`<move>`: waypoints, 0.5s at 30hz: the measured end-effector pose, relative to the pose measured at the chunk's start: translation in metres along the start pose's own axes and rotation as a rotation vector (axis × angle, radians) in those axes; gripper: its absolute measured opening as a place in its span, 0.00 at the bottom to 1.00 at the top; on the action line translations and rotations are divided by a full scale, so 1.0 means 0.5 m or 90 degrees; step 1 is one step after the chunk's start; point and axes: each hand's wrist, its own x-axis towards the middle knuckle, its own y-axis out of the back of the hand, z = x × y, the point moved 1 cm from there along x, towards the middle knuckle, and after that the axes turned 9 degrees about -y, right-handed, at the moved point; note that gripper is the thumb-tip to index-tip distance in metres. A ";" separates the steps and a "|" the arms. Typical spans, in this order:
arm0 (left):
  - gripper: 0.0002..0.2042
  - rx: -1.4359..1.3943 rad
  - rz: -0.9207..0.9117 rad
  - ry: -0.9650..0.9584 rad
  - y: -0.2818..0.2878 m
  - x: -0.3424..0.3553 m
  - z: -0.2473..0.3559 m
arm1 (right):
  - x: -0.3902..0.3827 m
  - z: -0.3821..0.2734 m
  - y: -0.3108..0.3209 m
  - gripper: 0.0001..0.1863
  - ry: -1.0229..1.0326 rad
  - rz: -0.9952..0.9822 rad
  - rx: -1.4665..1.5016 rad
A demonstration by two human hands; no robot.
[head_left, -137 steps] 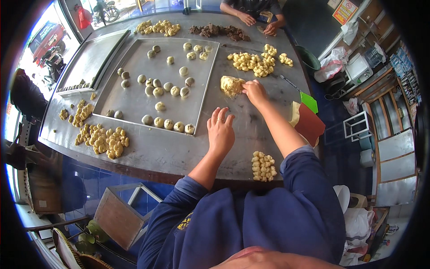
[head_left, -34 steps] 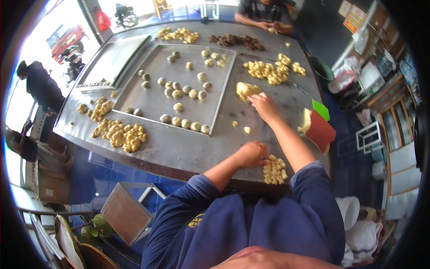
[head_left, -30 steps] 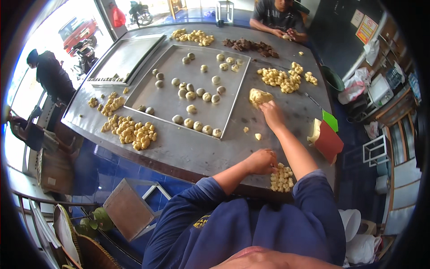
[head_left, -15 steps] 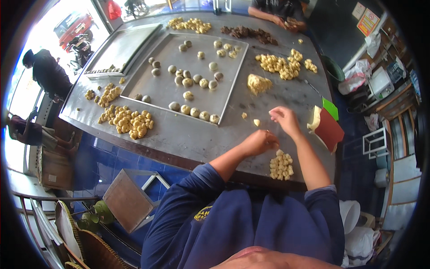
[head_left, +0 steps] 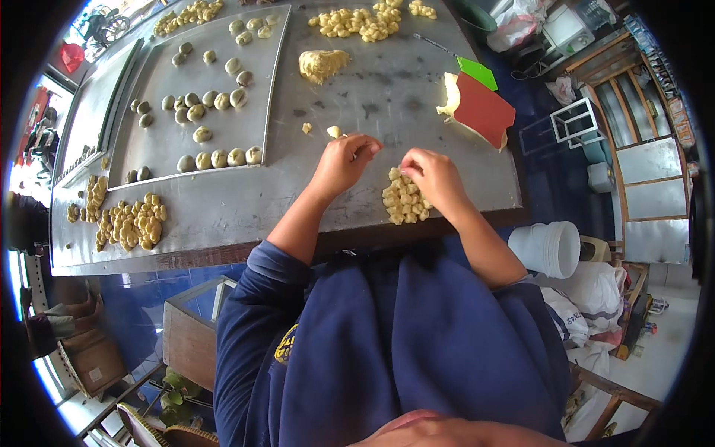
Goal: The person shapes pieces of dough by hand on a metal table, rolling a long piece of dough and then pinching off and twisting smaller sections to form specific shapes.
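Holds right hand (head_left: 438, 179) at far edge of dough cluster (head_left: 404, 203) with fingertips together; curls left hand (head_left: 344, 162) left of cluster, cannot tell whether around anything.

A white bucket (head_left: 562, 249) lies tilted at the right, just beside white plastic sacks (head_left: 596, 287). Farther up, a white metal frame (head_left: 570, 107) stands on the blue tiled floor (head_left: 138, 298), left of a wooden rack (head_left: 655, 160) with pale panels. A dark green basin (head_left: 474, 13) shows near the top edge. At the left are a brown-topped stool (head_left: 186, 343), a cardboard box (head_left: 97, 365), a red bag (head_left: 71, 57) and a motorbike (head_left: 112, 28).
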 end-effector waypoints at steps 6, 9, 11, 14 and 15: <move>0.11 -0.097 0.011 0.046 0.006 -0.001 0.014 | -0.017 0.016 -0.035 0.04 0.150 0.020 -0.095; 0.11 -0.046 0.034 -0.052 -0.002 -0.002 -0.013 | -0.028 -0.011 -0.017 0.04 0.060 0.015 -0.063; 0.10 -0.082 0.016 -0.012 -0.005 -0.001 -0.013 | -0.042 -0.013 -0.025 0.04 0.023 -0.008 -0.062; 0.09 0.000 -0.089 0.149 0.006 0.003 0.007 | -0.050 0.013 -0.043 0.04 0.063 0.003 -0.073; 0.08 0.064 -0.052 0.112 0.006 0.001 0.012 | -0.050 0.019 -0.046 0.03 0.093 0.015 -0.078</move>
